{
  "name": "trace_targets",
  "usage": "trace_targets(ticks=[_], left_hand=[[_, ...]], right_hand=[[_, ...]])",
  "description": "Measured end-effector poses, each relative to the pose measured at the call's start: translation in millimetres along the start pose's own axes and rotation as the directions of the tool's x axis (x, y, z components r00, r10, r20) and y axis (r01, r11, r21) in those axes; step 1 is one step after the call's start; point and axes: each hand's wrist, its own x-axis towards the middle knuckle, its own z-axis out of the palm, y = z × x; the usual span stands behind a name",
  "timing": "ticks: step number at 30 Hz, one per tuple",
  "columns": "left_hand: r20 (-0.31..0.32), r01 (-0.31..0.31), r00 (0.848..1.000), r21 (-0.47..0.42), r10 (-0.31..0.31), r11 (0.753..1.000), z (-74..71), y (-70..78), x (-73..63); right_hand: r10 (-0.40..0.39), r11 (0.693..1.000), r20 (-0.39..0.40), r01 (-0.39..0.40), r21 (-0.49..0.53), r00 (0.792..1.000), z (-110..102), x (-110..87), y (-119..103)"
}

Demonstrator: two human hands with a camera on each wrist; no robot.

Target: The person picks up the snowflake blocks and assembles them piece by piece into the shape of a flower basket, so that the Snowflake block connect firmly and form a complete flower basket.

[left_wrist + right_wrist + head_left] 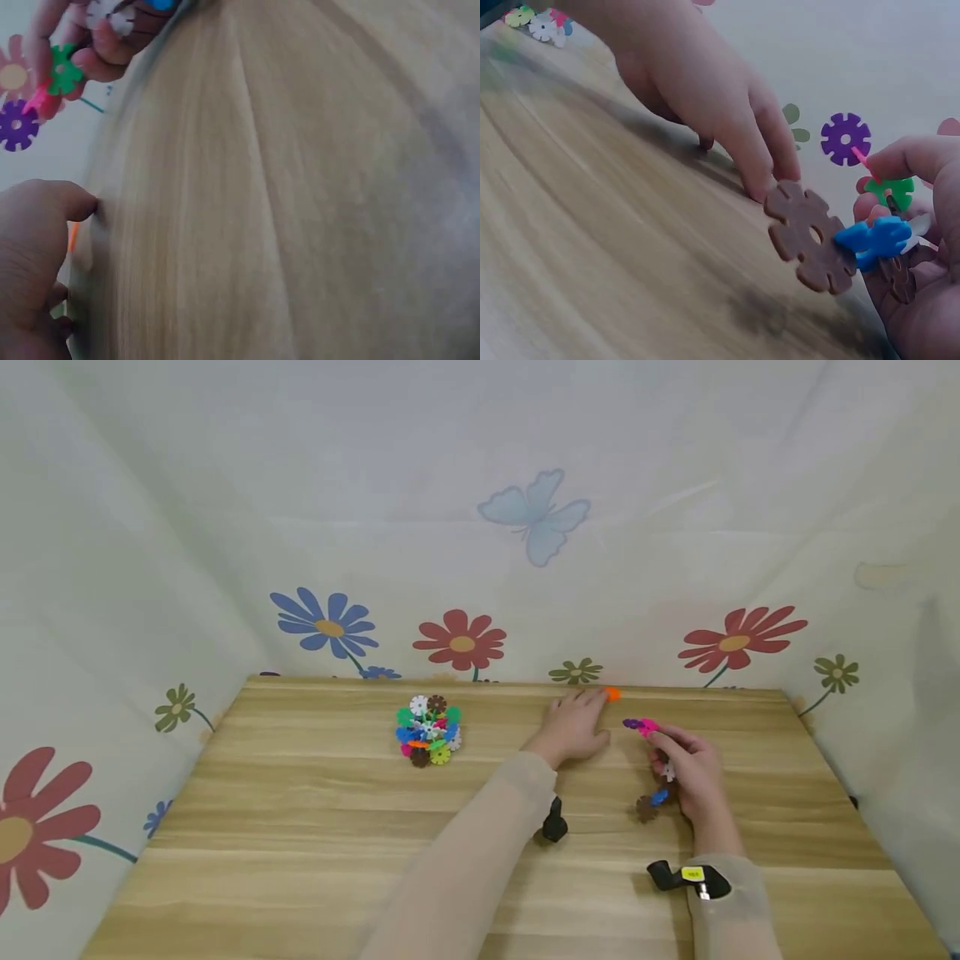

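Note:
My right hand (693, 772) holds a chain of notched plastic discs, pinching its pink disc (648, 727) between thumb and finger. Beyond the pinch a purple disc (846, 139) sticks out. Lower in the chain are a green disc (891, 193), a white one partly hidden by fingers, a blue disc (874, 241) and a large brown disc (801, 236) at the near end. My left hand (573, 727) reaches over the tabletop to the back edge, fingers stretched forward. Its fingertips are right at an orange disc (613, 694), mostly hidden behind the hand in the left wrist view.
Left of my hands, a rounded cluster of joined multicoloured discs (429, 732) sits on the wooden table (300, 827). A flower-printed cloth (390, 543) rises behind the table's back edge. Black wrist mounts (553, 822) project from both sleeves.

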Motion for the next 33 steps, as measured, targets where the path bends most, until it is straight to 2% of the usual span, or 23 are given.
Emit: trace_targets(ticks=[3,7,13,18,21,25,29,33], left_hand=[[0.050,-0.006,0.999,0.084,0.002,0.996,1.7,3.4,1.0],[0.044,-0.022,0.999,0.097,0.018,0.995,-3.5,2.5,-8.2],[-0.019,-0.061,0.998,0.030,0.061,0.998,-7.7,-7.0,-28.2],[-0.077,-0.090,0.993,-0.073,0.085,0.993,-12.1,-23.4,-58.4],[-0.080,-0.053,0.996,-0.135,0.043,0.989,-13.7,-35.4,-77.9],[-0.068,0.057,0.995,-0.218,-0.073,0.974,-19.4,-47.7,-101.2],[-0.069,0.160,0.980,-0.271,-0.185,0.949,-26.2,-53.5,-121.2],[-0.085,0.225,0.962,-0.294,-0.260,0.929,-27.3,-58.7,-137.3]], right_hand=[[0.006,1.000,0.002,-0.006,0.011,1.000,1,1.3,1],[0.008,0.999,0.019,-0.009,0.041,1.000,6,0.9,1],[0.006,0.996,0.069,-0.013,0.093,0.998,11,-0.4,1],[0.011,0.996,0.141,-0.023,0.086,0.990,20,-2.8,2],[0.012,0.997,0.189,-0.026,0.072,0.982,30,-5.0,5],[0.011,0.996,0.243,-0.032,0.081,0.970,45,-9.5,8],[0.028,0.996,0.293,-0.051,0.072,0.956,61,-13.9,11],[0.048,0.998,0.327,-0.062,0.031,0.944,76,-17.4,13]])
